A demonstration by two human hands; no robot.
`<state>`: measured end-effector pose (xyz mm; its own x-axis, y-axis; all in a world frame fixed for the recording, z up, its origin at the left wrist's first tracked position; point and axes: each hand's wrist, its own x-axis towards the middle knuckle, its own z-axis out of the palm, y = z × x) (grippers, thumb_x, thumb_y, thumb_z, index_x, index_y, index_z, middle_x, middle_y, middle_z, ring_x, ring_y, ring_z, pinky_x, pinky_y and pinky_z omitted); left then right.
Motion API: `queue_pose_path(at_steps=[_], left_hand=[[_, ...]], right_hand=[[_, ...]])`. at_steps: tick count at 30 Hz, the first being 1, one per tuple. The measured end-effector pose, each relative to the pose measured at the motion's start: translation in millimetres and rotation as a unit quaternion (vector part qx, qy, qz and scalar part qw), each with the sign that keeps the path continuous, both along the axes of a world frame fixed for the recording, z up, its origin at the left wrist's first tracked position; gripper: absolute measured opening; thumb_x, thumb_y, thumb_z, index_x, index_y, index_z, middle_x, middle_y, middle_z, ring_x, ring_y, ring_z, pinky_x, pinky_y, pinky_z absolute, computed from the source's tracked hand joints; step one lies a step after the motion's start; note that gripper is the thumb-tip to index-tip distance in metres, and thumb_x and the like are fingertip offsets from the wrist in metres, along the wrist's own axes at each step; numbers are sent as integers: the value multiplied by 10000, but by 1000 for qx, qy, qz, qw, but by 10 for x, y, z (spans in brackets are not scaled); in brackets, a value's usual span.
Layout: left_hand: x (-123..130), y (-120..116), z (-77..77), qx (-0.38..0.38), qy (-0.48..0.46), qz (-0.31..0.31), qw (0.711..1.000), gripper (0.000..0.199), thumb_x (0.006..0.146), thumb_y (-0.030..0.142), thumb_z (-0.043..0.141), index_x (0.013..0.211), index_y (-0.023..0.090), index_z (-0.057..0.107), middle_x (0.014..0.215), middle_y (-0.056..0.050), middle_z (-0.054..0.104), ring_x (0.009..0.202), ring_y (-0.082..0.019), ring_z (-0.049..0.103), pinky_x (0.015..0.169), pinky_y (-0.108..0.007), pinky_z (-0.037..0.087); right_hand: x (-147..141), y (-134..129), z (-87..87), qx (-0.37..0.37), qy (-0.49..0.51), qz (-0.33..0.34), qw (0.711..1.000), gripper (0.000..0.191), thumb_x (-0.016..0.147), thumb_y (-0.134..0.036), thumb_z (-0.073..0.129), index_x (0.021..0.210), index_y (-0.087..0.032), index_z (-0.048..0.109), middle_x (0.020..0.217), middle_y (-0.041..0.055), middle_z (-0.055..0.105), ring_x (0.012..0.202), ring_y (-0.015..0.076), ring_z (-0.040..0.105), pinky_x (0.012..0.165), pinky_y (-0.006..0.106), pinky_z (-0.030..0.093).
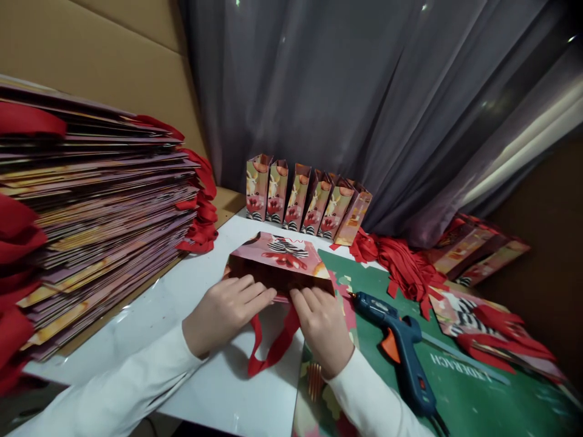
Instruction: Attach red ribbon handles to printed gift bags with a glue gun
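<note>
A printed paper gift bag (286,254) lies on its side in front of me, its open mouth facing my body. My left hand (232,309) grips the left part of the mouth's lower edge, fingers curled inside. On the right part of that edge, my right hand (321,325) is closed the same way. A red ribbon handle (273,358) hangs in a loop from the bag between my hands, over the white board (214,388). The fingertips of both hands are partly hidden by the bag.
A tall stack of flat bags (104,212) with red ribbons stands at left. Several upright bags (300,200) line the back by a grey curtain (291,79). At right, a blue glue gun (401,346), cut red ribbons (405,261) and folded bags (496,334) lie on a green board (455,406).
</note>
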<state>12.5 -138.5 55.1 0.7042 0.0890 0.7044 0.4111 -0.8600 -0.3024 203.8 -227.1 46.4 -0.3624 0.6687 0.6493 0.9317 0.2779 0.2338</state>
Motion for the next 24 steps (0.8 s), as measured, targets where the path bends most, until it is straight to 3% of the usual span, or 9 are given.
queue_pose_path(at_steps=[7,10,13,16,18,20,22,24], left_hand=[[-221,61,-93,-11,54,-11,998,333,941,33,330,1015,113,645,858,-68,704,788,-191,629,706,-323,501],[-266,112,-111,-22,47,-46,998,287,940,45,373,989,126,644,796,-51,698,723,-169,623,653,-292,504],[-261,183,-37,-17,28,-73,997,256,943,70,411,1004,139,651,794,-42,705,718,-156,628,653,-273,511],[-187,206,87,26,4,-37,999,364,939,63,400,1200,192,618,933,-46,721,869,-167,650,829,-297,513],[-107,176,149,77,-8,2,997,463,930,60,418,1323,265,552,1099,-49,699,1051,-176,617,1031,-338,416],[-24,138,178,110,-7,25,994,530,915,74,469,1373,339,503,1246,-30,646,1214,-178,526,1168,-371,243],[41,131,183,85,-7,37,996,564,899,83,486,1393,355,480,1340,-18,592,1301,-188,441,1200,-388,149],[81,178,173,10,-10,52,999,562,892,101,448,1410,319,469,1415,-41,528,1337,-224,399,1183,-426,172]], right_hand=[[98,-103,-2,-7,-33,-20,999,261,951,-66,391,917,-106,648,737,53,588,681,204,455,646,342,334],[100,-93,-58,7,-14,-15,1000,304,967,-87,355,877,-123,644,715,49,575,678,204,448,673,342,338],[119,-43,-74,24,0,-16,1000,301,963,-87,356,892,-120,647,699,49,578,659,199,451,650,335,335],[139,56,-15,37,29,-49,998,273,951,-83,386,959,-116,657,712,56,615,652,202,483,632,337,337],[134,132,67,37,119,-53,991,260,947,-93,408,1008,-119,660,795,74,668,710,206,546,667,327,373],[107,190,159,13,282,-24,959,238,942,-124,444,1030,-142,665,903,74,704,782,196,600,708,296,414],[55,215,221,-21,463,4,886,201,935,-194,479,981,-168,673,895,46,708,780,181,613,705,268,439],[-26,205,208,-44,599,12,799,212,927,-299,494,903,-175,663,805,23,680,735,177,592,668,260,449]])
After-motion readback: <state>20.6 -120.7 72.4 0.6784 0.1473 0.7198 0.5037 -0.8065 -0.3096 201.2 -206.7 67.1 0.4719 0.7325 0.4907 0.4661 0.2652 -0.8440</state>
